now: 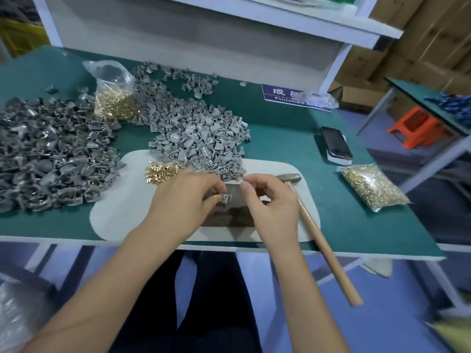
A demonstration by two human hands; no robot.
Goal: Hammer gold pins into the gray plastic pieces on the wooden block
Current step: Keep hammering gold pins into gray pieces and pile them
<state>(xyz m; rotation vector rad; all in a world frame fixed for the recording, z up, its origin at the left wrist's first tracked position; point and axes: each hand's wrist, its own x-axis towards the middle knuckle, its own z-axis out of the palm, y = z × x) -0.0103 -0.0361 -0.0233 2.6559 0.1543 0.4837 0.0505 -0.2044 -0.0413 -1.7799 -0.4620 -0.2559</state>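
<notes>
Over the wooden block (229, 215), the left hand (188, 197) pinches a gray plastic piece (226, 198); at its 3 o'clock, the right hand (270, 200) curls, its grip's contents unclear. Hammer (318, 225) lies at 3 o'clock.

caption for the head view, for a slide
Both hands position a gray piece on the wooden block; hammer idle.

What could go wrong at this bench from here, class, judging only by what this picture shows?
1. The hammer lies with its handle overhanging the table edge; a nudge from the right hand might tip it off.
2. The left hand pinches the gray piece over the wooden block, so a strike could catch fingers.
</notes>
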